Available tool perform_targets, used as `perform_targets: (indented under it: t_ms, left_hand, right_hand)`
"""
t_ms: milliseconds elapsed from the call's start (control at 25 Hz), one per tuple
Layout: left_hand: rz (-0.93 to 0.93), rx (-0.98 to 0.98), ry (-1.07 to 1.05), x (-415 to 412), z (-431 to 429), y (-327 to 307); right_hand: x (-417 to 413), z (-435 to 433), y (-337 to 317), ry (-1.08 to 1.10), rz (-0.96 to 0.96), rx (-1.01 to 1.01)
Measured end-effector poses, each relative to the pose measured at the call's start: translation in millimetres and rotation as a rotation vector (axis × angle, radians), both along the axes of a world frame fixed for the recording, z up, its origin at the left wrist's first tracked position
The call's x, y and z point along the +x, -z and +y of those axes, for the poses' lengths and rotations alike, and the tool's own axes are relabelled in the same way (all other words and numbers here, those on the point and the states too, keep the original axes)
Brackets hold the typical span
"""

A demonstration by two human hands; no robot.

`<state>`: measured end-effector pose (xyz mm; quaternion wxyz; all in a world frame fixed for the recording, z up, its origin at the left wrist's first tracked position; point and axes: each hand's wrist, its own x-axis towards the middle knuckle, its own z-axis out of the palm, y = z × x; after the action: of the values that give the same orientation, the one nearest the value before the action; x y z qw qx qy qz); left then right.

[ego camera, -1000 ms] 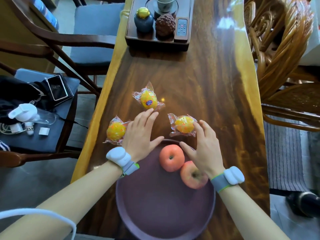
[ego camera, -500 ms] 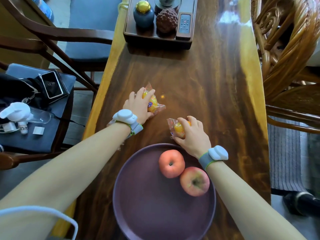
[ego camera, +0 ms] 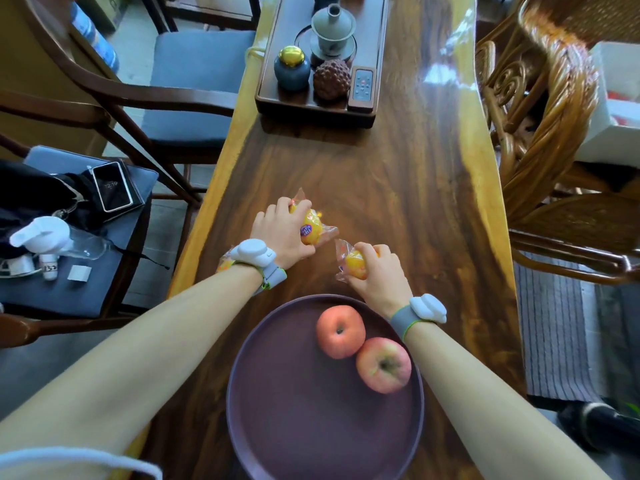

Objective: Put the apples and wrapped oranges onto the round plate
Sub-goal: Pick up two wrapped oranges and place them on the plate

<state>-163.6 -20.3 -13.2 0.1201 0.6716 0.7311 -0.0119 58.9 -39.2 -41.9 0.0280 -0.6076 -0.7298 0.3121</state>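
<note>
Two red apples [ego camera: 341,331] [ego camera: 383,364] lie side by side on the round dark purple plate [ego camera: 294,410] near the table's front. Beyond the plate, my left hand [ego camera: 280,233] grips a wrapped orange with a blue sticker [ego camera: 310,230]. My right hand [ego camera: 375,271] is closed around a second wrapped orange [ego camera: 356,263] just past the plate's far rim. A third wrapped orange [ego camera: 224,264] peeks out from under my left wrist, near the table's left edge.
A dark tea tray [ego camera: 315,105] at the far end holds a lidded cup, a blue jar, a brown cone-shaped piece and a remote. A wooden chair [ego camera: 187,84] and a stool with a phone [ego camera: 111,187] stand left; a rattan chair [ego camera: 540,109] stands right.
Both hands went from open beside the plate to closed, each on a wrapped orange. The left hand reached forward to the far orange.
</note>
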Motion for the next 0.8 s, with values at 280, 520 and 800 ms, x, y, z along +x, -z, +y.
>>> perform_targets:
  t_ms: [280,520,800]
  left_hand:
    - [-0.206,0.153,-0.031,-25,-102,-50]
    - [-0.209,0.029,0.083,-32,-177,-37]
    - [-0.176,-0.080,0.244,-4,-213,1]
  right_hand:
    - [-24,-64,-60,0.025,0.233,0.223]
    - [-31,-150,-65,-0.029,0.290,0.207]
    - [-18,-225,-20,0.050,0.187,0.110]
